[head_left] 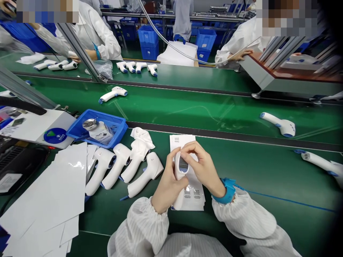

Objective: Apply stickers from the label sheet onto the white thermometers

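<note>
A white gun-shaped handheld thermometer [183,165] with a grey display window is held upright in front of me. My left hand [171,184] is closed around its body, thumb across the front below the display. Bent fingers of my right hand [200,162] press on the top edge and right side of the thermometer, near the display; the fingertips partly hide what they touch. Beneath both hands lies a stack of printed white sheets or pouches [194,194]. A blue wrist strap [226,191] with a cord circles my right wrist.
Several white thermometers [146,175] lie to the left, beside a blue tray [118,134] and loose white sheets [61,185]. A green conveyor belt [187,107] carries more thermometers. Another lies at far right [321,164]. Co-workers in white coats [100,30] sit across the belt.
</note>
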